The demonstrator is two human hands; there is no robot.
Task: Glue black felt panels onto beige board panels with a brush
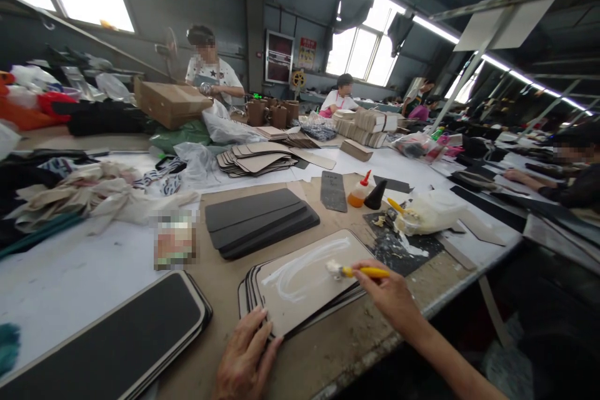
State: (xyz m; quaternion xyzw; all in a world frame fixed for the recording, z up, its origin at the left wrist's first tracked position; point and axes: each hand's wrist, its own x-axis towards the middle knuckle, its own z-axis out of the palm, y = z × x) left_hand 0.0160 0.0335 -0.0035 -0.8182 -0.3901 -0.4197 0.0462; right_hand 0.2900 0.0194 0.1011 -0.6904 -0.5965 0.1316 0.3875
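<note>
My right hand (387, 290) grips a yellow-handled brush (359, 271). Its bristle tip rests on a tan rounded board (309, 278) streaked with white glue. That board tops a small stack of similar boards near the table's front edge. My left hand (246, 353) lies flat with its fingers spread on the near left corner of the stack. A stack of dark grey strips (260, 220) lies behind the board.
A black panel stack (117, 337) lies front left. An orange glue bottle (359, 192), a black cone (375, 195) and a glue tub (429, 212) stand at right. Cloth bags (94, 194) pile at left. Other people work at the far tables.
</note>
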